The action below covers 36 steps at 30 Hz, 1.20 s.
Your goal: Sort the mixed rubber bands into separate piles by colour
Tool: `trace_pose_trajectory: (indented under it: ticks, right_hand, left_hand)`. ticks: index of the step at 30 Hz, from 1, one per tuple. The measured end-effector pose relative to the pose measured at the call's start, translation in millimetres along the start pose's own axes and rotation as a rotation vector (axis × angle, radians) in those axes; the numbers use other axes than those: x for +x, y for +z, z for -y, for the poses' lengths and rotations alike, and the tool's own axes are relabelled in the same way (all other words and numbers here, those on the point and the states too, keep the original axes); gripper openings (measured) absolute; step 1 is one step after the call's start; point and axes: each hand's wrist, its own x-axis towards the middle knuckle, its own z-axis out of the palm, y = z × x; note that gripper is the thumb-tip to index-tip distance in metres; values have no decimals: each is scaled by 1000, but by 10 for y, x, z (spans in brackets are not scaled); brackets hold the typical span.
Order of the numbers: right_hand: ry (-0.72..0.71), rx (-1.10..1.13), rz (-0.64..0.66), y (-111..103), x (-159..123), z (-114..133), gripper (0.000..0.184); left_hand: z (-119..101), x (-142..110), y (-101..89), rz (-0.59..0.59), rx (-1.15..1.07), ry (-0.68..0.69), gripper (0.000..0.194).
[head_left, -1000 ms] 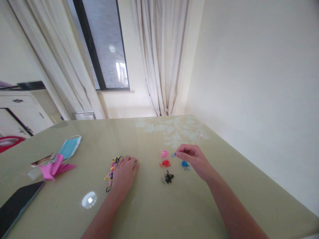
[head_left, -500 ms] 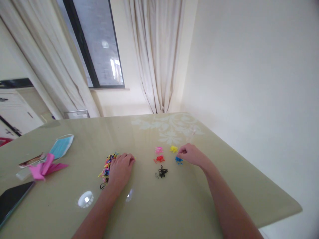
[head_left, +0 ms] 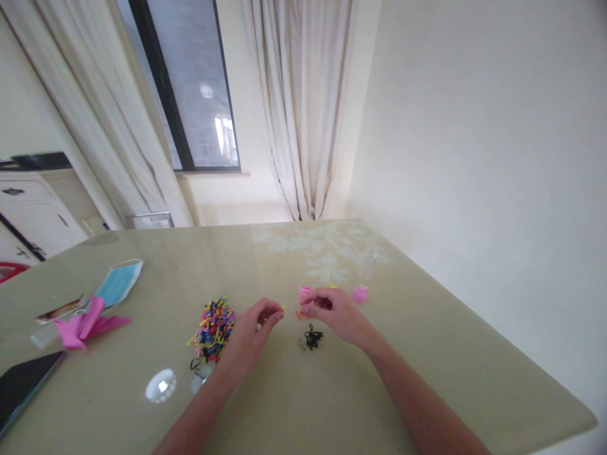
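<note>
My left hand (head_left: 256,322) pinches a tiny yellow rubber band (head_left: 284,308) between thumb and forefinger. Beside it lies a mixed heap of coloured rubber bands (head_left: 214,328). My right hand (head_left: 334,309) faces it over the sorted piles, thumb and forefinger curved with a small gap and nothing visible between them. Under its fingertips a few red bands (head_left: 298,314) peek out. Pink bands (head_left: 304,292) sit just behind, and a sliver of yellow bands (head_left: 333,287) shows above the knuckles. Black bands (head_left: 313,338) lie nearer me. The blue pile is hidden by my right hand.
Another small pink pile (head_left: 360,294) lies right of my right hand. On the left are a blue face mask (head_left: 119,282), a folded pink paper shape (head_left: 88,325) and a dark phone (head_left: 28,382). The glossy table (head_left: 379,404) meets a wall on the right.
My left hand has lifted off the mixed heap and moved right with the yellow band. My right hand has left the blue pile and come leftward toward it, uncovering the pink pile at right.
</note>
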Motion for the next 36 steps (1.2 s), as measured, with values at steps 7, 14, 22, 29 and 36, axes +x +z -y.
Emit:
trace_pose_trajectory:
  ticks: [7,14,22,29,36]
  right_hand:
    - [-28,19,23,262,-34,-8,16]
    - [-32,-27,-8,254,-36,-16,12]
    - [-13,97,-66,78,-19,40,18]
    - [14,261,-198,-391,-59,113,29]
    - [-3,287,-306,-492,-66,87,31]
  left_hand:
    - [-69,-73,91,101,-71,9,25]
    - [-107,-75,93,60,-50,18,24]
    - [-59,-42,-121,-55,243,30,24]
    - [148,-78,-449,-75,896,-195,24]
    - [157,-3,-431,-27,865,-190,23]
